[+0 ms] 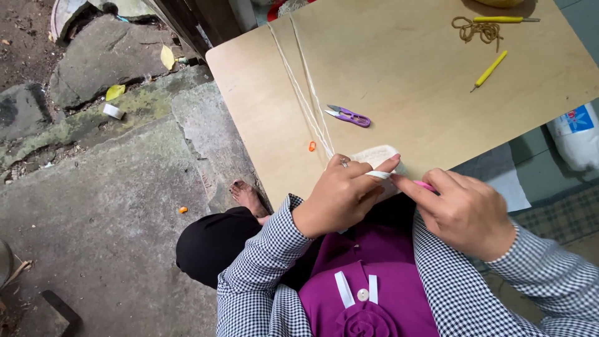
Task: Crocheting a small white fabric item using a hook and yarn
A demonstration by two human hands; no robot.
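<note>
Pinching a pink-handled crochet hook point(426, 185), the right hand point(465, 212) meets the left hand point(342, 195), whose fingers close on the cream crocheted piece point(376, 155) at the wooden table's point(405, 87) near edge. Beyond the piece lie purple snips point(349, 115), then two yellow hooks point(490, 68).

The snips point(349, 115) lay mid-tabletop point(424, 93), just right of the yarn strands point(306, 93); two hooks point(490, 68) lay near the far right corner, the crochet piece point(374, 156) at the near edge.

Cream yarn point(309, 100) is crossing the pale wood desk point(405, 93); purple snips point(349, 115) are lying beside it; two yellow hooks point(490, 68) are resting further off.
</note>
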